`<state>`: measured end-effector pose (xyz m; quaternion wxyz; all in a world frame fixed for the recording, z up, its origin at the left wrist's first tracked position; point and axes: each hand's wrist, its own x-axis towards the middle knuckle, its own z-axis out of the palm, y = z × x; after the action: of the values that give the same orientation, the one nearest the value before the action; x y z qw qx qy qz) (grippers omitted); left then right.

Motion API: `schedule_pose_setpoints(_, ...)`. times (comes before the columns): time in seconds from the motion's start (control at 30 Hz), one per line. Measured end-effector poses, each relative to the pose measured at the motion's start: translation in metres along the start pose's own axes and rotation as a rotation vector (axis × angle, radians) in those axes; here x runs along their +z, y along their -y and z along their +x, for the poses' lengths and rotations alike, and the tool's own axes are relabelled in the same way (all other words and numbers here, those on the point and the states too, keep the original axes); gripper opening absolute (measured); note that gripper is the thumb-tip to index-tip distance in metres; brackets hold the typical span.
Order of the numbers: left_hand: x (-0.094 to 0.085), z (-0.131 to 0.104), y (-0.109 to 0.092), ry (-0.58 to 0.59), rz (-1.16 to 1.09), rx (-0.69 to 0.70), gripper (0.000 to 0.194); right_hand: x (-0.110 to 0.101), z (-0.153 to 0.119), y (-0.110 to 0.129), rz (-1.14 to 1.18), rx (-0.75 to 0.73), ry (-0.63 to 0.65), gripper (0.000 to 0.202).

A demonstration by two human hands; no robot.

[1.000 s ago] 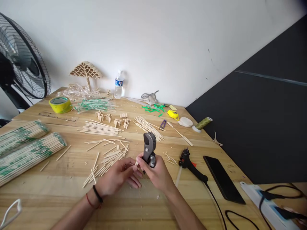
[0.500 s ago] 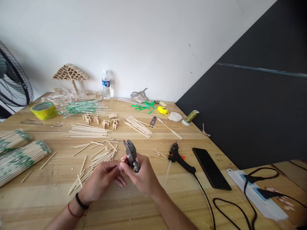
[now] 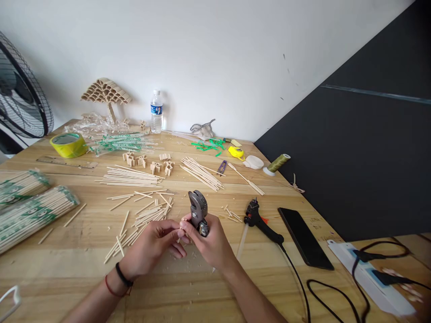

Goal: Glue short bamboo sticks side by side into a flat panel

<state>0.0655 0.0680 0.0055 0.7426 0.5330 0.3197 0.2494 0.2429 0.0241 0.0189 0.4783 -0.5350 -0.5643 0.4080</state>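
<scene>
The fingers of the left hand point(image 3: 153, 246) and right hand point(image 3: 210, 242) meet at the near middle of a wooden surface point(image 3: 161, 291), pinching something small and pale between them, perhaps the ends of short sticks; it is too small and covered to tell exactly. The right hand also grips a dark metal cutting tool point(image 3: 198, 211), its head pointing up and away from the person. The left wrist wears a black band point(image 3: 123, 275) and a thin red cord point(image 3: 112, 289).

Just left of and beyond the hands lies a loose pile of short cut sticks point(image 3: 150, 220). Farther back are two bunches of longer sticks point(image 3: 131, 177) and a row of small stick-built pieces point(image 3: 148, 163). To the right of the hands, a few short offcuts point(image 3: 232, 214) lie near a black glue gun point(image 3: 261, 220), and beside that is a dark phone point(image 3: 305, 237). A white power strip point(image 3: 373, 278) with black plugs sits at the right edge.

On the far left are wrapped stick bundles point(image 3: 37, 215) and a roll of yellow tape point(image 3: 69, 145). Near the white wall stand a tree-shaped stick model point(image 3: 106, 94) and an upright water bottle point(image 3: 156, 112). A yellow tape measure point(image 3: 236, 153) and a green thread spool point(image 3: 279, 163) lie toward the back right.
</scene>
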Motion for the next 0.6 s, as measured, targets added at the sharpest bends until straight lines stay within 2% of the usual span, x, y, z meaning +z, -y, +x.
schedule_pose_setpoints(0.33, 0.0013, -0.0018, -0.0056, 0.041, 0.001, -0.012, 0.061, -0.0009, 0.0013, 0.0003, -0.022, 0.019, -0.017, 0.022)
schedule_pose_setpoints(0.6, 0.0002, -0.0026, -0.005, 0.051, 0.004, -0.026, 0.06, -0.0022, 0.0013, 0.0042, -0.024, 0.051, 0.018, 0.022)
